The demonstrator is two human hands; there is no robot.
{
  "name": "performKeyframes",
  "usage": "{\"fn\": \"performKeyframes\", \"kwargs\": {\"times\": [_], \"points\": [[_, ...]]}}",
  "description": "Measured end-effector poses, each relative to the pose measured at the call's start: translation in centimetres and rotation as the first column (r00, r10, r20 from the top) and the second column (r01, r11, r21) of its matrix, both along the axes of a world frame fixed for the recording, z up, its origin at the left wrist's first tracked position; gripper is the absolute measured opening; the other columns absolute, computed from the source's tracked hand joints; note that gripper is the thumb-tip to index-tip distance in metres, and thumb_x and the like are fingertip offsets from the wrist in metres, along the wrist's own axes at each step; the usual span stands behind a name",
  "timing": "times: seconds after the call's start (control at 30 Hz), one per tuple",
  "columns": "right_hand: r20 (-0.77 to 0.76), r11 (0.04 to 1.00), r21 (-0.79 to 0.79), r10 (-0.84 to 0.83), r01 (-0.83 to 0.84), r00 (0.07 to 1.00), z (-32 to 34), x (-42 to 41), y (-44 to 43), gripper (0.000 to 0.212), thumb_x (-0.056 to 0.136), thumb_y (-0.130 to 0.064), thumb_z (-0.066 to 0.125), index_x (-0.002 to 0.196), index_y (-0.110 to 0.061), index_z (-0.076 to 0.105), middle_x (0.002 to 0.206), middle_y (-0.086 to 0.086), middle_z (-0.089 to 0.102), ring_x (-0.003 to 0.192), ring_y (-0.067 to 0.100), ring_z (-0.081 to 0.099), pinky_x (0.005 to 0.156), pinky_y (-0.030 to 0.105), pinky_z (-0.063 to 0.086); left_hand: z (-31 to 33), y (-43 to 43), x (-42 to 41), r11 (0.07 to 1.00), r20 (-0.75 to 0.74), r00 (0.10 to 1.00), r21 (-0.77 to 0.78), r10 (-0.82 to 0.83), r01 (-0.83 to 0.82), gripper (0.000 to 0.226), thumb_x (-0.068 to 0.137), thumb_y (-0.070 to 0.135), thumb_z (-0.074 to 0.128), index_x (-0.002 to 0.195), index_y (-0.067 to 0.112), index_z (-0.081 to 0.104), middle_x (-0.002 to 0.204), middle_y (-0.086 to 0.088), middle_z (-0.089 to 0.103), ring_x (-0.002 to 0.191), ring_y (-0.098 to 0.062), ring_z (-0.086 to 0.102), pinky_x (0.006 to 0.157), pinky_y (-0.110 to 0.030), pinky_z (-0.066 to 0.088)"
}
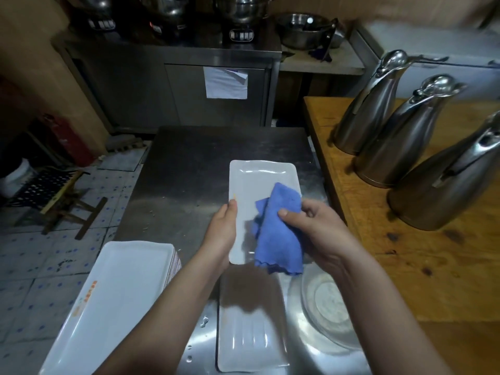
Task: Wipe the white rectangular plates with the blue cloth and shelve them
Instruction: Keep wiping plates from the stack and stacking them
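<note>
Nearest the camera, a white rectangular plate (250, 339) lies flat on the steel bench (189, 163), with a clear glass bowl (324, 301) just to its right. At the lower left a stack of white plates (119, 299) sits at the bench's edge; the top one carries small orange printed marks near its rim, too blurred to read. Above these, the left hand (223, 234) grips the left long edge of another white plate (254, 182), thumb on the rim and fingers hidden beneath, holding it above the bench. The right hand (313, 226) is closed around a blue cloth (278, 231), thumb pressed on top; the cloth drapes over the plate's near right part and hangs past its lower edge. To the right, three steel jugs (400, 136) stand on a wooden counter (405, 253). Farther back, a sheet of white paper (226, 82) is stuck to a steel cabinet door; any writing on it cannot be made out. Steel pots (240, 9) sit above the cabinet.
</note>
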State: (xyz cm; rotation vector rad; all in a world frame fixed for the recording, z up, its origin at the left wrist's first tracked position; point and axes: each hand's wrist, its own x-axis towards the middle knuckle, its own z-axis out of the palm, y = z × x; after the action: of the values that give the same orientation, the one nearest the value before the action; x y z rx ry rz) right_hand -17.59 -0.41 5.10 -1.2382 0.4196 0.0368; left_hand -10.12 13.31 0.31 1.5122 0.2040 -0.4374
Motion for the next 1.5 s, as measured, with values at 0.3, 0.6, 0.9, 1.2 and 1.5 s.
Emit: {"fn": "performKeyframes", "kwargs": {"times": [0.3,0.6,0.9,1.2,1.5], "points": [[0.057,0.433,-0.901,0.094,0.011,0.994,-0.1,-2.8,3.4,0.065,0.084,-0.027,0.069,0.141,-0.021,0.039,0.133,-0.006,0.048,0.122,0.009,0.045,0.097,0.012,0.030,2.0,0.4,-6.3,0.983,-0.067,0.997,-0.181,0.028,-0.039,0.038,0.098,0.040,0.039,0.078,0.022,0.066,0.061,0.002,0.070,0.054,-0.014,0.067,0.051,-0.024,0.052],[-0.160,-0.064,-0.987,0.487,-0.147,0.859,-0.1,-5.1,4.5,0.056,0.101,-0.032,0.020,0.152,-0.025,-0.002,0.160,-0.009,-0.006,0.144,0.006,-0.014,0.112,0.030,-0.018,3.9,0.4,-9.4,0.977,0.005,0.998,-0.207,0.060,-0.058,0.032,0.099,0.039,0.033,0.098,0.026,0.063,0.084,0.009,0.067,0.067,0.005,0.063,0.052,-0.005,0.047],[-0.181,-0.228,-0.963,0.145,-0.145,0.973,0.7,-2.6,1.0,0.054,0.100,-0.035,0.010,0.152,-0.022,0.000,0.160,-0.004,-0.003,0.146,0.015,-0.010,0.111,0.040,-0.019,5.0,0.8,-10.1,0.985,0.029,0.996,-0.157,0.082,-0.076,0.031,0.098,0.036,0.041,0.087,0.019,0.065,0.068,0.010,0.072,0.061,-0.007,0.069,0.049,-0.019,0.052],[-0.130,-0.260,-0.965,0.318,-0.046,0.939,1.6,-0.7,1.7,0.055,0.100,-0.034,0.018,0.152,-0.026,0.002,0.160,-0.008,0.000,0.146,0.016,-0.010,0.112,0.044,-0.015,4.5,0.0,-10.2,0.998,0.094,0.995,-0.054,-0.010,0.015,0.034,0.099,0.039,0.037,0.085,0.026,0.066,0.074,0.012,0.072,0.069,-0.001,0.068,0.056,-0.016,0.052],[-0.081,-0.173,-0.981,-0.023,-0.083,0.996,-0.1,-3.2,2.1,0.057,0.100,-0.036,0.009,0.151,-0.018,-0.005,0.160,0.001,-0.008,0.146,0.016,-0.012,0.113,0.040,-0.015,5.3,0.6,-9.1,0.991,0.127,0.986,-0.085,0.109,-0.099,0.035,0.099,0.034,0.039,0.081,0.018,0.065,0.072,0.008,0.073,0.063,-0.006,0.068,0.052,-0.016,0.051]]}}
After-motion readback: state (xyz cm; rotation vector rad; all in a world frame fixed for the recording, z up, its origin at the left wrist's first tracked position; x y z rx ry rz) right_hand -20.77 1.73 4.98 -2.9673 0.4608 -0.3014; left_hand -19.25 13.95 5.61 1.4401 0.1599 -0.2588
